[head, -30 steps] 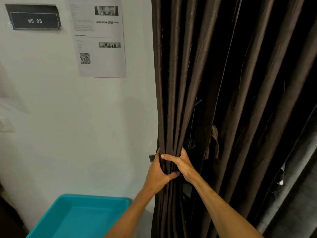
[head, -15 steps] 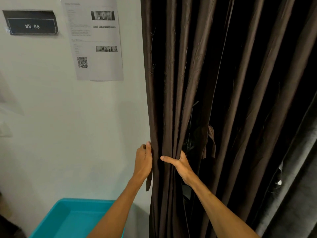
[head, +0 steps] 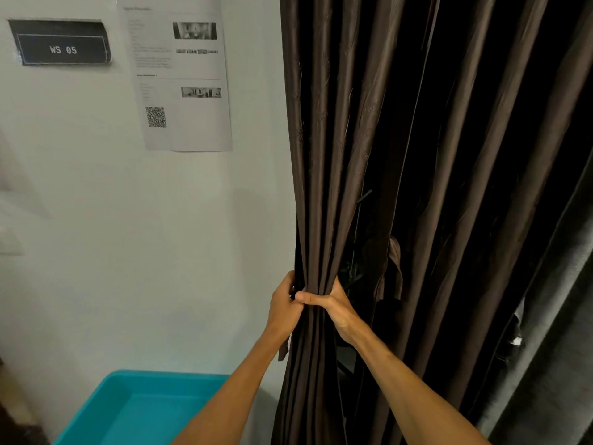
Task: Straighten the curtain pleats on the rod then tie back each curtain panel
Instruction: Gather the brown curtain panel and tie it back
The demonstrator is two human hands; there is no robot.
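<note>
A dark brown curtain is seen hanging on the right, next to a white wall. Its folds run straight up and down. The rod is not in view; it is judged to be high above.

The first few folds at the curtain's left edge are bunched together and held by both hands. The left hand is wrapped round the bunch from the wall side, with its fingers tucked behind the cloth. The right hand is closed round the same bunch from the other side. Its thumb is laid across the front of the folds until the left hand is touched. So the bunch is squeezed between the two hands at one height.

Most of the curtain is left loose, and all of that lies to the right of the grip. More folds would have to be pulled in from that side.

A short brown strip is seen hanging just right of the right hand and a little higher. It may be the tie, but that cannot be told for sure. The right hand is nearer to it, so the bunch could be held by the left hand while the strip is fetched.

The tying is not yet done. A blue tub is placed low on the left. A paper and a sign marked WS 05 are stuck on the wall.
</note>
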